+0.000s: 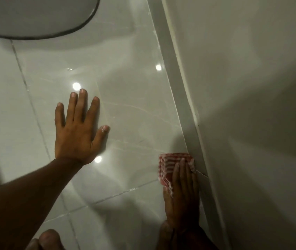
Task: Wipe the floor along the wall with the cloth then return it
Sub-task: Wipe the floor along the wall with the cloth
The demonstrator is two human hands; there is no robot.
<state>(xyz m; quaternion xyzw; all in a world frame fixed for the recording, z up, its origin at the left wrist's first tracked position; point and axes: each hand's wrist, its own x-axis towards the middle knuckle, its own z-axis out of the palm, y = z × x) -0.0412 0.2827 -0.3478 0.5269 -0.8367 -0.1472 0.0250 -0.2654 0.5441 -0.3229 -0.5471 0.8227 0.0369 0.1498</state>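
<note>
A folded red-and-white checked cloth (168, 166) lies flat on the glossy pale tile floor (129, 98), its right edge against the grey skirting (183, 98) at the foot of the wall (251, 87). My right hand (182, 193) presses down on the cloth, fingers together and covering its near half. My left hand (79, 130) rests flat on the tiles to the left, fingers spread, holding nothing.
A large white rounded object with a dark rim (35, 17) sits at the top left on the floor. Dark grout lines cross the tiles. Toes of a foot (48, 239) show at the bottom edge. Ceiling lights reflect in the tiles.
</note>
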